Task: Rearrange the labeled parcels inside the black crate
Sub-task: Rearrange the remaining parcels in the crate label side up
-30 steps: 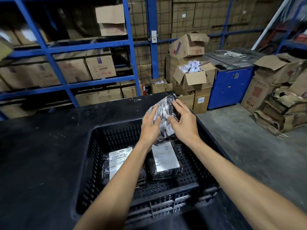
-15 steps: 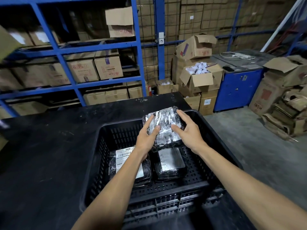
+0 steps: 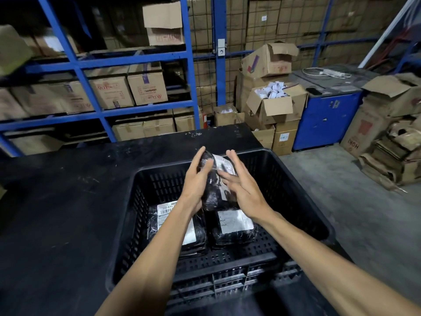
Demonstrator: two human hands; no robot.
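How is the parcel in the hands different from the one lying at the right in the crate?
The held parcel is up in the air and tilted; the right parcel lies flat on the floor of the black crate. The held one's label is crumpled, the other's smooth. Both are black-wrapped with white labels.

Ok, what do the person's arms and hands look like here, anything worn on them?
Both forearms are bare right to the bottom edge of the picture: no sleeves show. The left hand and right hand carry no gloves, and no watch, wristband or ring is visible. Fingers are slim and uncovered.
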